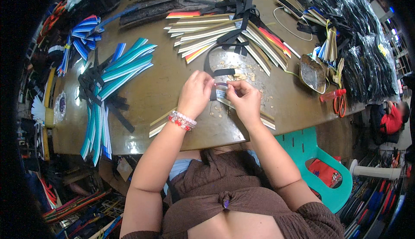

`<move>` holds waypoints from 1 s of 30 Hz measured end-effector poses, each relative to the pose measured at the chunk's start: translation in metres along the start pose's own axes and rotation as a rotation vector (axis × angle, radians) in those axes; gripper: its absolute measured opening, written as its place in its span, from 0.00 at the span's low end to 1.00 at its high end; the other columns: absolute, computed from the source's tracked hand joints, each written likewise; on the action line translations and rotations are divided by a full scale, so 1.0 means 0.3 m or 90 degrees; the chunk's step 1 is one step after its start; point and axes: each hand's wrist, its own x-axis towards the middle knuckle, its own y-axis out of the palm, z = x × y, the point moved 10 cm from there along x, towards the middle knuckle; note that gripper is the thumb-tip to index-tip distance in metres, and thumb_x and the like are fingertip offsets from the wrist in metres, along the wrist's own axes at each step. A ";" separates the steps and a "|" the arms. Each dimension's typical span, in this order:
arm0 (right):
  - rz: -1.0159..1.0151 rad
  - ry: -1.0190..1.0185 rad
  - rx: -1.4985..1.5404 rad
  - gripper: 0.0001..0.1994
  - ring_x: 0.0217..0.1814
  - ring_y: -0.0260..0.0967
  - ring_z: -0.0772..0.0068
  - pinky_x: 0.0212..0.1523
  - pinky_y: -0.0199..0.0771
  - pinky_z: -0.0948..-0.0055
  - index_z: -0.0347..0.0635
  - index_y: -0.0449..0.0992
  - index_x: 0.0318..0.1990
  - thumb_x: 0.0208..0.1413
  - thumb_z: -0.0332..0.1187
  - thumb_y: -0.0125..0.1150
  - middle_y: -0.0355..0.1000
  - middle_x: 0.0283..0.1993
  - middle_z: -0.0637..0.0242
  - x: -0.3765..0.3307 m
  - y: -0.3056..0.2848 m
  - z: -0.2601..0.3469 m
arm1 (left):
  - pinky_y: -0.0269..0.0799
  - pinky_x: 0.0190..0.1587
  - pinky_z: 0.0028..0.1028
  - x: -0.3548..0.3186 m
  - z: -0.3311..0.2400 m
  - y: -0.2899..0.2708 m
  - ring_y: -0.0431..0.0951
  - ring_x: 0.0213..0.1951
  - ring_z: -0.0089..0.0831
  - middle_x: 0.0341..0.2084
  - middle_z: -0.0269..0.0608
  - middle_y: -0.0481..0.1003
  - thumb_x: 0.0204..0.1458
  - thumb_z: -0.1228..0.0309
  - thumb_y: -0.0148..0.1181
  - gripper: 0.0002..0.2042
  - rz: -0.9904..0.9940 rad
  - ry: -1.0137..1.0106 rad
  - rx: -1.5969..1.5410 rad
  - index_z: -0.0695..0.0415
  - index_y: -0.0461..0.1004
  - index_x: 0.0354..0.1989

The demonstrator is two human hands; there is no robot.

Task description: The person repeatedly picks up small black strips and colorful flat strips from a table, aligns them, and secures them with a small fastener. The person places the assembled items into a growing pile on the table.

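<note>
My left hand (196, 92) and my right hand (244, 98) meet over the table, both closed in a pinch. A short, thin purple strip (221, 83) spans the gap between their fingertips; its exact kind is too small to tell. Just beyond the fingers a black strap (225, 72) curves in a loop. A small white label (220, 94) shows between my hands. Under my wrists lies a striped cream, brown and black webbing strap (268, 120), partly hidden by them.
Striped webbing straps (203, 40) with black ties fan out at the far middle. A teal and white bundle (125, 70) lies left, a blue one (86, 34) beyond it. Tan scraps (248, 68), a metal tray (312, 74), orange-handled scissors (339, 106) and plastic-wrapped black goods (367, 57) are rightward.
</note>
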 end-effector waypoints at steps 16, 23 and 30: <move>-0.005 -0.007 0.075 0.07 0.30 0.74 0.78 0.33 0.74 0.77 0.33 0.78 0.35 0.50 0.27 0.62 0.77 0.28 0.62 -0.008 -0.004 0.017 | 0.66 0.29 0.21 -0.041 0.056 -0.029 0.67 0.26 0.21 0.27 0.36 0.65 0.55 0.72 0.58 0.07 0.020 -0.125 -0.201 0.65 0.71 0.31; 0.017 -0.020 0.071 0.07 0.30 0.74 0.79 0.31 0.74 0.78 0.32 0.77 0.36 0.52 0.26 0.61 0.77 0.29 0.61 0.005 0.009 0.036 | 0.67 0.38 0.23 -0.027 0.012 -0.080 0.69 0.34 0.24 0.31 0.37 0.67 0.55 0.70 0.58 0.08 -0.013 -0.087 -0.323 0.63 0.72 0.31; -0.034 0.127 0.406 0.08 0.27 0.74 0.72 0.27 0.78 0.76 0.30 0.72 0.40 0.58 0.27 0.55 0.72 0.29 0.62 0.036 -0.042 -0.028 | 0.69 0.48 0.34 -0.089 -0.164 -0.029 0.72 0.44 0.37 0.40 0.41 0.71 0.49 0.72 0.61 0.06 0.216 0.164 -0.044 0.60 0.75 0.35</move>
